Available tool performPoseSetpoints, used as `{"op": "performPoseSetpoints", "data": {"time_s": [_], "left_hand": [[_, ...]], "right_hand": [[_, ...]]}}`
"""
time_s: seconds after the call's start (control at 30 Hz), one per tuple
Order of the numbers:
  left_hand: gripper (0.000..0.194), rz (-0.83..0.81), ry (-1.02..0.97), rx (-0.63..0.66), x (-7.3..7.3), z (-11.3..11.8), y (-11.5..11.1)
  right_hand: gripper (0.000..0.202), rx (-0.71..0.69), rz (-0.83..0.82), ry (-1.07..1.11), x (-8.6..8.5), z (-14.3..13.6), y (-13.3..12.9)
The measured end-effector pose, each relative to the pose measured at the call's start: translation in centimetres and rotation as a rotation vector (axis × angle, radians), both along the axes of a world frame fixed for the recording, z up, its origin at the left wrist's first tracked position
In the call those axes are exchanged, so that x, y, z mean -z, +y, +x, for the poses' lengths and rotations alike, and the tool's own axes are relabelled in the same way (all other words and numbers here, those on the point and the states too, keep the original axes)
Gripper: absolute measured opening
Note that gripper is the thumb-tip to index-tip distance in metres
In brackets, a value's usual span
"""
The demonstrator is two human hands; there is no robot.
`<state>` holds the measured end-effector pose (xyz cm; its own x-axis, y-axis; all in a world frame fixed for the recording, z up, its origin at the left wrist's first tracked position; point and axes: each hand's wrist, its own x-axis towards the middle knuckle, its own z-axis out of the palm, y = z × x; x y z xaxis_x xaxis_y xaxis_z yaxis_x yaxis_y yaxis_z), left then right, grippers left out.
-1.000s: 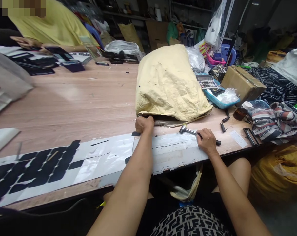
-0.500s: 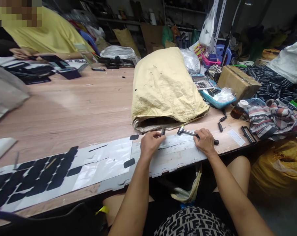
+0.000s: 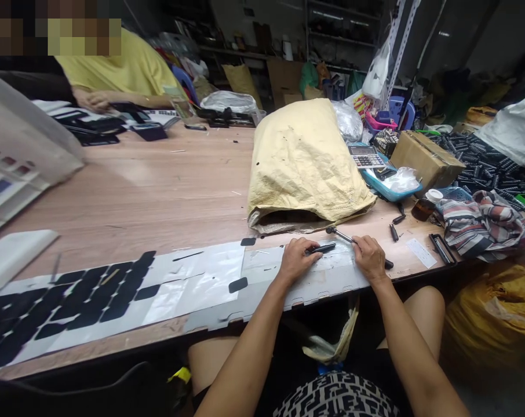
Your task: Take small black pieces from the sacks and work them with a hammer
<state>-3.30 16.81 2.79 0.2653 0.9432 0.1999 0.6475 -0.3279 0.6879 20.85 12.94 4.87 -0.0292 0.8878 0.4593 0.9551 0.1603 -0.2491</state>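
Note:
My left hand is closed on one end of a slim black part, which lies almost level over the grey-white sheet at the table's front edge. Just right of it, my right hand grips a small hammer by its shaft. The hammer's metal head points away to the left, and its black handle end sticks out past my fingers. Several black strips and pads lie on white paper to the left. Beyond my hands rests a large yellow woven sack, its mouth facing me.
At right lie small black parts, a paper label, a black frame-like piece, a brown jar, a striped cloth and a cardboard box. A person in yellow sits across the table, hands near black parts.
My left hand has shifted right, nearer the hammer. The black part, barely showing before, now stretches out nearly level from my fingers. The whole view has swung a little to the left.

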Motion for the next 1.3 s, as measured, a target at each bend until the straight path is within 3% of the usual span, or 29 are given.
{"op": "performPoseSetpoints", "data": {"time_s": [0.3,0.57,0.77,0.93,1.2,1.3], "left_hand": [[0.016,0.029,-0.081,-0.023,0.9,-0.1,0.6],[0.015,0.015,-0.079,-0.036,0.7,0.2,0.5],[0.015,-0.010,-0.091,-0.052,0.2,0.3,0.3],[0.010,-0.053,-0.073,-0.060,0.0,0.2,0.4],[0.017,-0.039,-0.053,-0.021,-0.1,0.0,0.5],[0.016,-0.049,-0.057,0.060,-0.5,-0.3,0.2]], "right_hand": [[0.025,-0.208,0.037,0.319,-2.8,-0.2,-2.9],[0.023,-0.192,-0.005,0.199,-1.9,-0.7,-3.9],[0.023,-0.245,-0.007,0.293,-2.3,-1.2,-3.6],[0.022,-0.280,-0.052,0.230,-1.9,-1.6,-3.2],[0.021,-0.113,0.029,0.093,-1.1,-0.6,0.2],[0.019,-0.075,0.021,0.002,-0.3,-0.2,1.3]]}}
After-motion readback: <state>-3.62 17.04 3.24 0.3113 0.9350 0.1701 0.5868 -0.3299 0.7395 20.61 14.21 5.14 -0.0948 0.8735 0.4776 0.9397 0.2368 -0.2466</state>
